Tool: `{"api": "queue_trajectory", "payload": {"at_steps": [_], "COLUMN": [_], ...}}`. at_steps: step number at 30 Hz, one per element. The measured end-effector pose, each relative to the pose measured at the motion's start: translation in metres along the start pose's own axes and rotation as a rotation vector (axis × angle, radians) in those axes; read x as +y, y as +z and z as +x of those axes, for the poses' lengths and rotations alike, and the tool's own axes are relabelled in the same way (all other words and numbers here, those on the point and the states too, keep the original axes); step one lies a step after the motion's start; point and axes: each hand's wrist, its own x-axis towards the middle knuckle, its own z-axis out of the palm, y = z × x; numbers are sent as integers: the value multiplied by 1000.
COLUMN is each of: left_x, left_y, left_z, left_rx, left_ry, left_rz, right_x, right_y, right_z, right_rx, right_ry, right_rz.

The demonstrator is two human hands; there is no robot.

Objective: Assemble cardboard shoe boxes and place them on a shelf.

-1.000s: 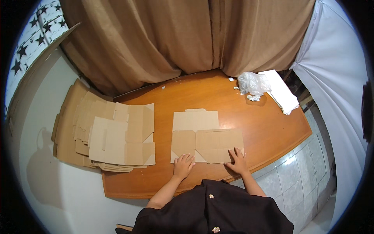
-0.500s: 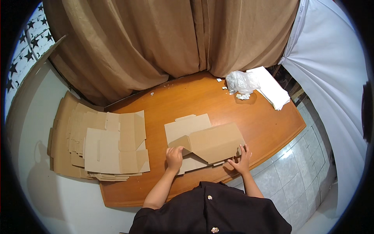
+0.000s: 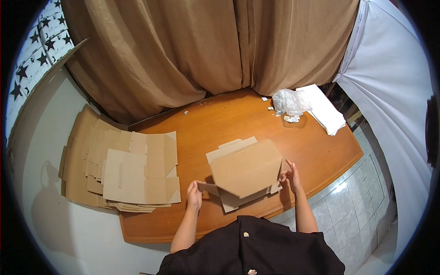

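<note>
We see the cardboard box blank [image 3: 245,172] lifted and half folded above the near edge of the wooden bench [image 3: 220,121], one broad panel tilted up toward us. At the blank's left corner our left hand [image 3: 194,196] has its fingers closed on a lower flap, while at its right edge our right hand [image 3: 291,177] presses against the side with fingers spread apart and not clamped. Left of the blank a stack of flat cardboard blanks [image 3: 123,172] overhangs the bench edge, and beyond the blank, at the far right, a crumpled clear plastic bag [image 3: 288,101] lies just beside a pile of white sheets [image 3: 323,109], before brown curtains [image 3: 206,46].
</note>
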Motion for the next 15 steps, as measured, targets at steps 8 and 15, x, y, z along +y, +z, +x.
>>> {"api": "queue_trajectory", "payload": {"at_steps": [8,15], "left_x": [3,-16], "left_y": [-61,-25], "left_z": [-16,27], "left_rx": [-51,-41], "left_ry": [-203,34], "left_rz": [-204,381], "right_x": [8,28], "right_y": [49,74], "right_z": [46,45], "right_rx": [16,-177], "right_ry": [-121,-157], "right_rz": [-323,-163]}}
